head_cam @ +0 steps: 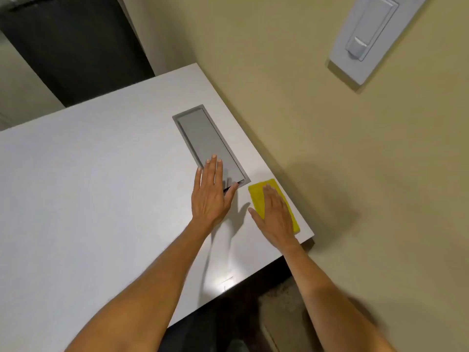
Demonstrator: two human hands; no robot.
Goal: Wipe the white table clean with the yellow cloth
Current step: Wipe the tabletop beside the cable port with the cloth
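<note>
The white table (101, 186) fills the left and middle of the view. A folded yellow cloth (257, 193) lies flat near the table's right edge, close to the front right corner. My right hand (274, 217) rests palm down on top of the cloth, fingers together, covering most of it. My left hand (212, 194) lies flat on the table to the left of the cloth, fingers spread, with the fingertips over the near end of a grey hatch.
A grey rectangular cable hatch (208, 141) is set into the table beside the right edge. A beige wall (330, 123) runs along the table's right side, with a white wall fixture (368, 36) on it. A dark panel (76, 47) stands behind the table.
</note>
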